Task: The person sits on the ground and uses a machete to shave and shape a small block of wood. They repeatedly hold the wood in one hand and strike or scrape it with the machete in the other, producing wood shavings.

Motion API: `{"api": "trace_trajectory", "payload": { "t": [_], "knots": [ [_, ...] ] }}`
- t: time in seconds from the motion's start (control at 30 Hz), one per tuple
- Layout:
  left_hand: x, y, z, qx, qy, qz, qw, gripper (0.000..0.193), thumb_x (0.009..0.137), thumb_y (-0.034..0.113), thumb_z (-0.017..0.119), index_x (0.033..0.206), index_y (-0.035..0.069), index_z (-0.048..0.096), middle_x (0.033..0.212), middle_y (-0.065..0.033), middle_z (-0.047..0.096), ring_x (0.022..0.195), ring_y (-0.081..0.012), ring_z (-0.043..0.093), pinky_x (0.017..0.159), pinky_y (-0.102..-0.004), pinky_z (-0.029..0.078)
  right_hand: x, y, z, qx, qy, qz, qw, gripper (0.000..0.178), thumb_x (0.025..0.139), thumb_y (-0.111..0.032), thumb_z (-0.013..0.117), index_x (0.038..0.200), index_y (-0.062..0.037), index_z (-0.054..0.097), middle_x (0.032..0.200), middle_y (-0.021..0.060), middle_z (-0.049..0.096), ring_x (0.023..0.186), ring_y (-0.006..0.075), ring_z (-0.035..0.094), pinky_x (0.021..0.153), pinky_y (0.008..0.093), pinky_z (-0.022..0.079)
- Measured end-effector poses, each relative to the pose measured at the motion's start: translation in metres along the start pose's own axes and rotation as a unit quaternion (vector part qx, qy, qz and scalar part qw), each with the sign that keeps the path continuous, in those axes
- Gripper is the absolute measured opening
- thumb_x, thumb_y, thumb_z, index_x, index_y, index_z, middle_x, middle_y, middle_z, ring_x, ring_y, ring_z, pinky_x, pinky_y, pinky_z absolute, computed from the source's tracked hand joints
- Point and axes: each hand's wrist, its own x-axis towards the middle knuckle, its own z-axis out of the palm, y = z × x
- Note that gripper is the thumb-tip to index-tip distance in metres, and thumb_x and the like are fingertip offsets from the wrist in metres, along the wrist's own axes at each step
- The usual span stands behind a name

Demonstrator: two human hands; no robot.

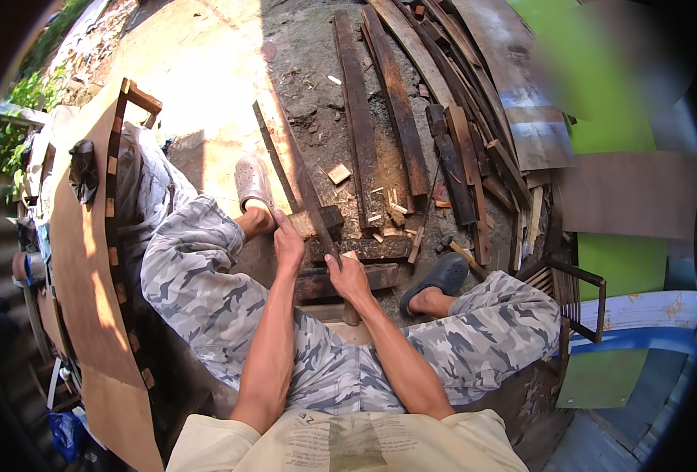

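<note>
- Right hand (350,282): fingers closed round the near end of a long, narrow, dark strip (309,197). Strip slants away over the ground (309,71) toward its far left edge.
- Left hand (289,250): index finger extended against a short wood block (317,223) with pale end and dark, rough body. Can't tell how far the other fingers are closed, or on what.
- Block sits mid-ground between the feet; the strip crosses over it.
- Second thin dark strip (274,149) runs left of the first, near end by the left hand.
- Rounded wooden piece (351,315) pokes out below the right hand; can't tell if it joins the strip.
- Dark, weathered beam (380,277) lies crosswise just beyond the right hand.
- Pale, splintery chips (396,208) and a squarish light offcut (338,173) on the ground beyond.
- Long, dark, rough planks (396,102) toward the ground's far edge; stacked timber (474,102) along its right.
- Crowding the sides: bowed brown sheet (101,275) left, dark slatted wooden frame (577,295) right.
- Grey clog (252,179) left, dark clog (437,283) right, both flanking the wood.
</note>
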Motion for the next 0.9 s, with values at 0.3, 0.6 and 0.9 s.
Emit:
{"api": "trace_trajectory", "payload": {
  "t": [0.3, 0.6, 0.9],
  "knots": [
    [0.002, 0.026, 0.003, -0.007, -0.025, 0.014, 1.000, 0.104, 0.105, 0.069, 0.007, 0.111, -0.017, 0.066, 0.113, -0.0426, 0.064, 0.123, -0.0542, 0.057, 0.104, -0.0539, 0.041, 0.014, 0.005, -0.005, 0.002, -0.017, 0.011, 1.000, 0.054, 0.101, -0.049, 0.059, 0.085, 0.0006, 0.073, 0.075, 0.0242, 0.069, 0.078, 0.0413, 0.071, 0.073, 0.0478, 0.053],
    [0.031, -0.008, 0.003, -0.037, -0.010, -0.027, 0.999, 0.104, 0.106, 0.068, 0.009, 0.124, -0.020, 0.061, 0.127, -0.0436, 0.059, 0.135, -0.0506, 0.050, 0.112, -0.0482, 0.038, 0.015, 0.026, 0.007, -0.016, 0.026, -0.095, 0.995, 0.055, 0.105, -0.048, 0.056, 0.080, -0.0005, 0.066, 0.057, 0.0084, 0.059, 0.048, 0.0174, 0.061, 0.051, 0.0386, 0.050],
    [0.027, 0.004, -0.002, -0.042, -0.036, -0.057, 0.997, 0.103, 0.106, 0.068, 0.012, 0.129, -0.021, 0.057, 0.128, -0.0395, 0.062, 0.133, -0.0456, 0.055, 0.109, -0.0482, 0.040, -0.009, -0.008, -0.020, -0.030, -0.019, 0.001, 0.999, 0.050, 0.104, -0.043, 0.055, 0.087, 0.0017, 0.070, 0.079, 0.0271, 0.069, 0.085, 0.0481, 0.069, 0.077, 0.0531, 0.052]
  ]
}}
